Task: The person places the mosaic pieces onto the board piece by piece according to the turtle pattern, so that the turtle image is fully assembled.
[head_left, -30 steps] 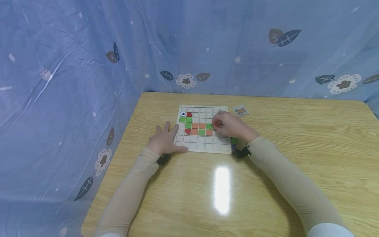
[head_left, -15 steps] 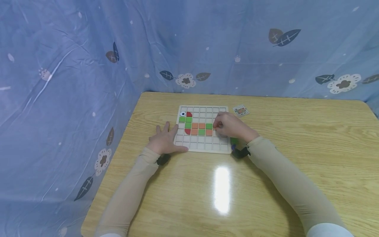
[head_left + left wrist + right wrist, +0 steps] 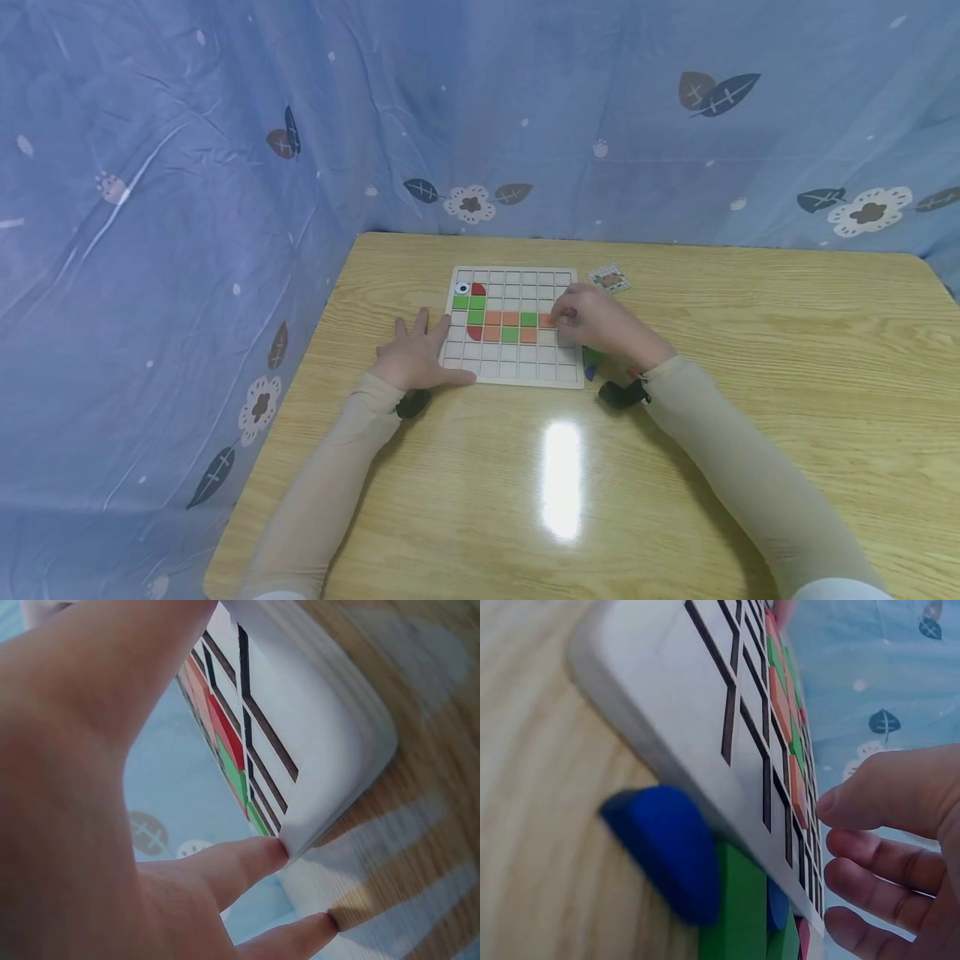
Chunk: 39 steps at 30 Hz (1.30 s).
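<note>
A white grid board (image 3: pixel 510 372) lies on the table. On it, green, orange and red tiles make a winding shape, with an eye tile (image 3: pixel 462 288) at its upper left. My left hand (image 3: pixel 412 360) rests spread at the board's left edge, thumb at the lower corner; in the left wrist view a fingertip touches the board's rim (image 3: pixel 360 750). My right hand (image 3: pixel 596 318) is over the board's right side, its fingertips right at an orange tile (image 3: pixel 546 320) lying in the grid. In the right wrist view its thumb and loosely bent fingers (image 3: pixel 877 862) grip nothing visible.
Beside the board's right edge lie loose blocks, among them a blue rounded one (image 3: pixel 667 847) and a green one (image 3: pixel 735 907), partly under my right wrist. A small pattern card (image 3: pixel 611 278) lies beyond the hand. A blue curtain (image 3: pixel 570 125) hangs behind the wooden table (image 3: pixel 480 483).
The orange tile, earlier at my right fingertips, now shows in the grid right of the green tile. My right hand has shifted slightly right. The left hand stays in place.
</note>
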Each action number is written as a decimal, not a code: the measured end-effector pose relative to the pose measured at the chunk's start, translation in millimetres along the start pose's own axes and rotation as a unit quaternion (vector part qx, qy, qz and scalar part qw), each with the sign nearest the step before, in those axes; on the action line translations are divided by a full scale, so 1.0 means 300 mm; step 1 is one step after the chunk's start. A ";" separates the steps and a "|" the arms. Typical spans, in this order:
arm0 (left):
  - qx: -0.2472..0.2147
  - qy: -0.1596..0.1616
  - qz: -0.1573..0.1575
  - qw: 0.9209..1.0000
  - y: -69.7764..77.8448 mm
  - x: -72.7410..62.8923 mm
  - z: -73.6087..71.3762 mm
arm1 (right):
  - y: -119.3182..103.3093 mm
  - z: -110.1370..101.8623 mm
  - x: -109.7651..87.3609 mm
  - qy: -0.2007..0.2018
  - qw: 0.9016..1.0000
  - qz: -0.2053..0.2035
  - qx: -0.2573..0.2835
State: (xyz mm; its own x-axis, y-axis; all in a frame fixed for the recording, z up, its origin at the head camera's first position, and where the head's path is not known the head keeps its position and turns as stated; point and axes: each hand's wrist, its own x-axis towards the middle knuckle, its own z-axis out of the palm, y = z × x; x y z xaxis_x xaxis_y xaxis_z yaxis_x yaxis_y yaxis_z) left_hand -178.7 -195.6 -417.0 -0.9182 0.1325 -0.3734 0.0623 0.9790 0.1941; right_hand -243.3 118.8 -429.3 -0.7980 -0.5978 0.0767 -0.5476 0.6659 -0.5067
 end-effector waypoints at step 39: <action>0.000 -0.008 0.000 1.000 -0.008 0.007 0.003 | -0.013 -0.014 -0.198 -0.041 0.998 0.041 -0.036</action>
State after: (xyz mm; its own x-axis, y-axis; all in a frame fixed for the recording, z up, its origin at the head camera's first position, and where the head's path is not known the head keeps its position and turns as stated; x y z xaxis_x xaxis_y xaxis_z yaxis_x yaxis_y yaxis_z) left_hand -180.5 -197.4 -419.2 -0.9122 0.1341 -0.3872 0.0612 0.9789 0.1948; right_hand -194.9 153.6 -428.2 -0.8197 -0.5718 -0.0342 -0.4998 0.7431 -0.4449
